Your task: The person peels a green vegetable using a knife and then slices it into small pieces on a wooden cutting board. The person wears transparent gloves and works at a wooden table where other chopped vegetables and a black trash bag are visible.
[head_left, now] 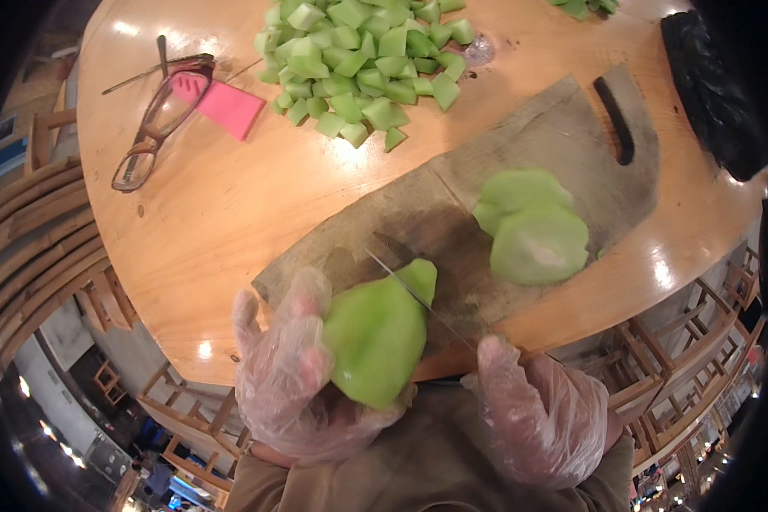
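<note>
My left hand (290,375), in a clear plastic glove, holds a peeled, pale green, pear-shaped vegetable (375,337), apparently a chayote, from its left side and below. Its narrow end points up and to the right over the cutting board (350,226). In my right hand (542,410), also gloved, is a knife (445,322); the handle is hidden in the fist. The thin blade, seen nearly edge-on, runs up and left across the vegetable's narrow end. I cannot tell how deep the edge sits. Two overlapping round green slices (538,243) lie on the board's right half.
Green diced chunks (358,64) are heaped at the far middle of the wooden table (196,282). Glasses (158,119) and a pink card (230,107) lie at far left. A black plastic bag (712,98) is at far right, beyond the board's handle slot. Chairs (691,350) surround the table.
</note>
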The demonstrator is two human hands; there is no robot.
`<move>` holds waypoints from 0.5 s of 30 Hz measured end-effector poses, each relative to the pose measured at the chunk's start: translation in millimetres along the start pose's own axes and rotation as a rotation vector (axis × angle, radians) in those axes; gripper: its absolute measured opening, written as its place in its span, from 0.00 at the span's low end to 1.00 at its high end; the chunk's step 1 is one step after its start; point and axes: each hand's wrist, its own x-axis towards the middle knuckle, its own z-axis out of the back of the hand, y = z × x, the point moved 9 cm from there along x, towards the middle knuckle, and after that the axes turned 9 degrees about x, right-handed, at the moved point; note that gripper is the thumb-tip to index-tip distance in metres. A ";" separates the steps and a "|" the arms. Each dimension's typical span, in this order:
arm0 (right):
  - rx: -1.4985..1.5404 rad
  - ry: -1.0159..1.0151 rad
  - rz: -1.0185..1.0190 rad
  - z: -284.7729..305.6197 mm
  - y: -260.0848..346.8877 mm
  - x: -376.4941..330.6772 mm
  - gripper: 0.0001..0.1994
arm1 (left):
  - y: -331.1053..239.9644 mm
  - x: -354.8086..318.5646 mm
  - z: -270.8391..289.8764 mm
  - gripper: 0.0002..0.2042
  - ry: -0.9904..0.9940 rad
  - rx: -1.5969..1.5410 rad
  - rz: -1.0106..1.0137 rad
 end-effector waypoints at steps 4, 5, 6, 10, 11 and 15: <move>-0.078 -0.019 -0.042 -9.3 -0.6 4.1 0.16 | -1.7 -6.7 2.3 0.33 0.023 0.042 -0.053; -0.078 -0.046 -0.040 -10.1 -1.6 4.9 0.16 | -1.7 -8.5 2.1 0.33 0.028 0.046 -0.060; -0.037 -0.036 -0.047 -12.3 -3.9 5.8 0.16 | -1.6 -9.3 0.5 0.34 0.032 0.048 -0.066; 0.254 0.113 -0.097 -19.6 -18.2 11.7 0.18 | -2.6 -14.2 -3.9 0.35 0.045 0.056 -0.083; 0.338 0.158 -0.107 -21.4 -21.5 11.9 0.18 | -3.8 -15.0 -4.8 0.35 0.048 0.058 -0.086; 0.357 0.071 -0.124 -17.0 -25.8 11.5 0.20 | -6.2 -16.5 -7.9 0.36 0.059 0.067 -0.106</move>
